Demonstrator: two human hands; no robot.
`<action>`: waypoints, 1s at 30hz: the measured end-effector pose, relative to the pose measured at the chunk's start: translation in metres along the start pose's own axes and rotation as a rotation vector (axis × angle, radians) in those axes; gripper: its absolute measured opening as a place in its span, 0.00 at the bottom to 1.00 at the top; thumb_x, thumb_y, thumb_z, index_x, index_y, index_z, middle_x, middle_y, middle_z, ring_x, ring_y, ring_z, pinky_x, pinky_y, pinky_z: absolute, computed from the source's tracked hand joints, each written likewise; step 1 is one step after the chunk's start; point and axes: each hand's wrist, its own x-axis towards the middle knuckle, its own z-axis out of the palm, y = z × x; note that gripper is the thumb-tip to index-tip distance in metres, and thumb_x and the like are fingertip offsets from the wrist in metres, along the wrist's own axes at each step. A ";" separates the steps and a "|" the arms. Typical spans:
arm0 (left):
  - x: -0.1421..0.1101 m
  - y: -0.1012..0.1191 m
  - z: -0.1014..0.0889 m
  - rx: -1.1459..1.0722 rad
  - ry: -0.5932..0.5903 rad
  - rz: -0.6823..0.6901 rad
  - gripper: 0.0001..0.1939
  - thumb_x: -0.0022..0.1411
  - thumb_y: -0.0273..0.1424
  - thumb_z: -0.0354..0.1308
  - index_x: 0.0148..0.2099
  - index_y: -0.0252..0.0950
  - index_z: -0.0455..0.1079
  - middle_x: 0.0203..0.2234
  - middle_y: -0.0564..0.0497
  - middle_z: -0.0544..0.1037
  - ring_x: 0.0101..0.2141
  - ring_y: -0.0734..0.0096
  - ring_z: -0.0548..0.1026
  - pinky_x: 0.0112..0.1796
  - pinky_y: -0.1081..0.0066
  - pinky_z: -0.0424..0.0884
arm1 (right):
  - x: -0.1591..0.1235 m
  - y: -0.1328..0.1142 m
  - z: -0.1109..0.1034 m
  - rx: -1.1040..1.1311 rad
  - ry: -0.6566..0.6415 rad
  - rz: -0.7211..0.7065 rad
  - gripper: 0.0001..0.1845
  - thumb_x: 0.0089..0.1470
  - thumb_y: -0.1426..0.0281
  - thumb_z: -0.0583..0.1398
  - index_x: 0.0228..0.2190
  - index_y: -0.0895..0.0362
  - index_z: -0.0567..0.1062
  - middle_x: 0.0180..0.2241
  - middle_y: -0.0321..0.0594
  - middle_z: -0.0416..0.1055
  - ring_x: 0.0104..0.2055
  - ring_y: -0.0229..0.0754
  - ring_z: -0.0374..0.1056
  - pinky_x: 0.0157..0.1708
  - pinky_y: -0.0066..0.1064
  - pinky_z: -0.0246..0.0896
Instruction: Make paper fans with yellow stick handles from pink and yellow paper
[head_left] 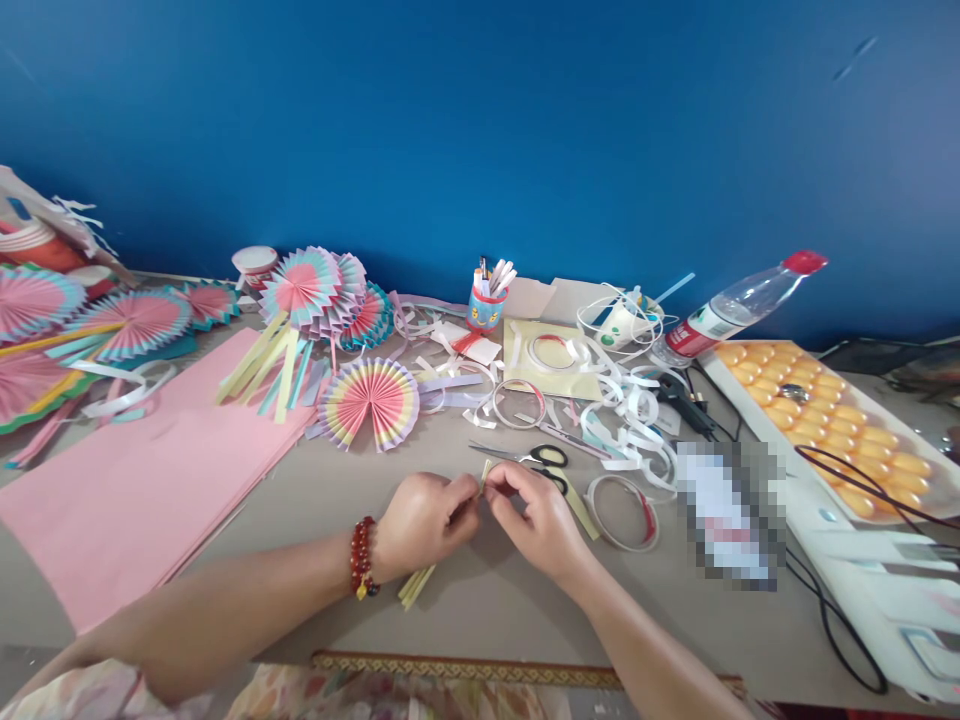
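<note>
My left hand [426,525], with a red bead bracelet on its wrist, is closed around a bundle of pale yellow paper strips [417,588]. The lower ends stick out below the fist and the upper ends show above it. My right hand [536,518] pinches at the top of the same strips, thumb and forefinger touching them. Just beyond my hands lie black-handled scissors [550,456], partly hidden by the right hand. Behind the left hand rests a pleated paper fan rosette [369,403] in pink, yellow and lilac.
Pink paper sheets [150,470] and several finished rosettes [304,285] lie to the left. Tape rolls [622,512] and curled white strips [637,430] spread at the right. A pen cup [486,310], a plastic bottle [727,312] and a yellow-domed tray [825,420] stand farther back.
</note>
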 end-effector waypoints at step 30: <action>0.005 0.005 -0.010 -0.590 -0.220 -0.296 0.06 0.60 0.24 0.50 0.31 0.38 0.60 0.16 0.59 0.72 0.18 0.76 0.70 0.23 0.79 0.62 | 0.003 -0.005 -0.004 0.100 -0.034 0.020 0.05 0.55 0.75 0.55 0.28 0.53 0.68 0.27 0.34 0.71 0.30 0.37 0.67 0.23 0.24 0.55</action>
